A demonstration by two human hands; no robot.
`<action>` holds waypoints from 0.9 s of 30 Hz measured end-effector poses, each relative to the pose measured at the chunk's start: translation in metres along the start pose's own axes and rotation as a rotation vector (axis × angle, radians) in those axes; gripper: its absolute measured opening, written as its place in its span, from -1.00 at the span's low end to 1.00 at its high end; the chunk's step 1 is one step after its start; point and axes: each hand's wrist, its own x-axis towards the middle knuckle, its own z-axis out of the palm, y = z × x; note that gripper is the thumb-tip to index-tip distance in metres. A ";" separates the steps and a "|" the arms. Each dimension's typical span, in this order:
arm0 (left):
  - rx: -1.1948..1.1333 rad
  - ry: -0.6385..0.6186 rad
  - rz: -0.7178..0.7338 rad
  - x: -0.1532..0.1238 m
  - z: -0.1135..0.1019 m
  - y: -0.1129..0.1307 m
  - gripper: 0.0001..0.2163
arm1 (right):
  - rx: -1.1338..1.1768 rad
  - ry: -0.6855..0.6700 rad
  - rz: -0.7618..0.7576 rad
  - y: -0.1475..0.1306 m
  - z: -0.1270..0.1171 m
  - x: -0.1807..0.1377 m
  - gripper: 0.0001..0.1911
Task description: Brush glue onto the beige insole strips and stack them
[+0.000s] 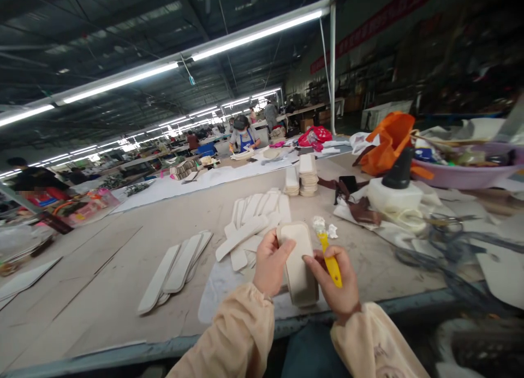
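My left hand is closed on a stack of beige insole-shaped pieces, held upright over the near edge of the worktable. My right hand steadies the stack's right side with thumb and fingers while gripping a yellow-handled glue brush, whose white bristles point up. Loose beige strips lie fanned out on the table just beyond my hands.
Three long strips lie to the left. Two stacks of pieces stand farther back. A white glue bottle with a black cap, scissors, an orange bag and a purple basin crowd the right. People work at distant tables.
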 end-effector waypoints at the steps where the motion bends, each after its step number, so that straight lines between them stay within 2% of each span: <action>1: 0.007 -0.002 -0.014 -0.001 0.001 -0.004 -0.70 | 0.000 0.007 0.007 0.000 0.000 0.000 -0.56; 9: -0.043 0.060 -0.039 0.002 -0.001 -0.019 -0.71 | 0.021 0.014 0.025 -0.002 0.001 0.001 -0.57; 12: -0.080 0.072 -0.052 0.002 0.001 -0.014 -0.70 | 0.020 0.006 0.001 -0.001 0.001 0.000 -0.59; 16: -0.194 0.136 -0.040 0.012 0.000 0.004 -0.69 | -0.013 -0.063 -0.019 0.002 -0.002 -0.003 -0.56; 19: -0.261 0.201 -0.035 0.031 -0.015 0.023 -0.69 | -0.033 -0.129 -0.001 0.002 -0.004 -0.004 -0.53; 22: -0.309 0.304 -0.023 0.052 -0.037 0.038 -0.79 | -0.021 -0.171 0.024 0.003 -0.005 -0.005 -0.51; 27: -0.343 0.442 -0.010 0.066 -0.063 0.045 -0.91 | -0.046 -0.156 0.093 0.009 -0.004 -0.008 -0.50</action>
